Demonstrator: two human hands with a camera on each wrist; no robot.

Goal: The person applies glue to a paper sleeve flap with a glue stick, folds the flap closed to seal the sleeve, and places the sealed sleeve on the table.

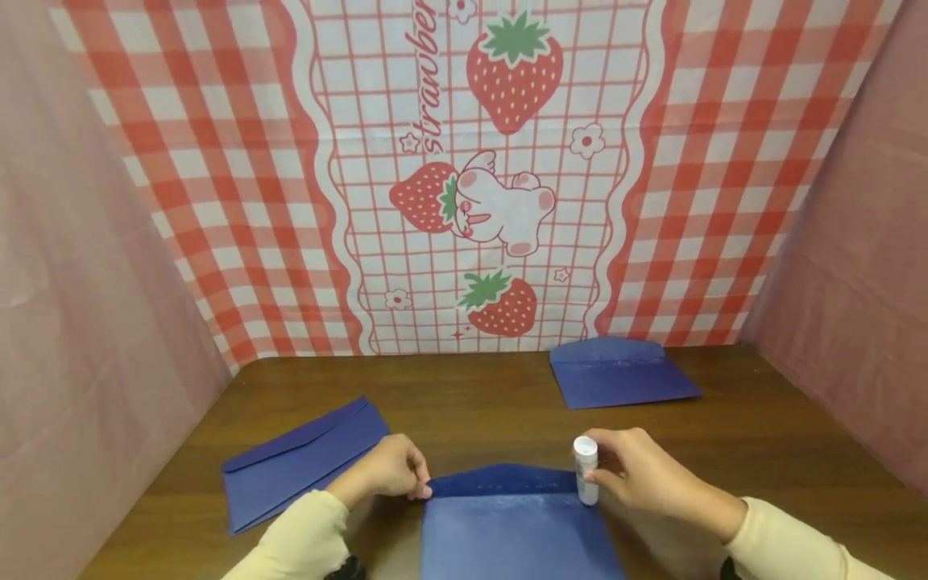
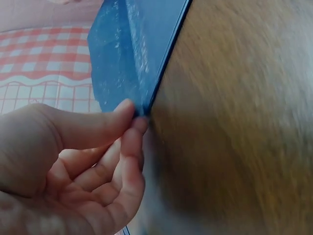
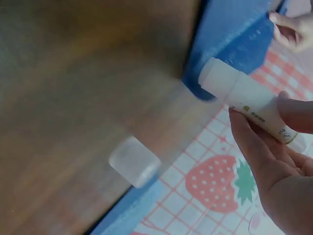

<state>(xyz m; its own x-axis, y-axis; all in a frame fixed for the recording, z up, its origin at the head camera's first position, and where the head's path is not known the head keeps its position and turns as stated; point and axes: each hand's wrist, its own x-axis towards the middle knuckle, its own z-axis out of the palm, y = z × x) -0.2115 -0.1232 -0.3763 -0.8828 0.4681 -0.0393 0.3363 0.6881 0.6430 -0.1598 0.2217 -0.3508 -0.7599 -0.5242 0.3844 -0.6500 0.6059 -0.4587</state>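
A blue envelope (image 1: 511, 536) lies on the bench (image 1: 464, 419), its flap (image 1: 500, 481) opened outward; the fingers (image 2: 131, 147) of the left hand (image 1: 391, 467) pinch the flap's left corner, probably to keep the paper from sliding; those of the right hand (image 1: 641, 475) pinch a white glue stick (image 1: 586, 471) nearly upright at the right corner, a hold that seems suited to pressing its lower end down; whitish smears mark the flap; whether the envelope contains anything cannot be seen; a second envelope (image 1: 619, 385) lies flap open at the back right; more blue stationery (image 1: 304, 467), flap folded down, lies at the left, contents likewise hidden.
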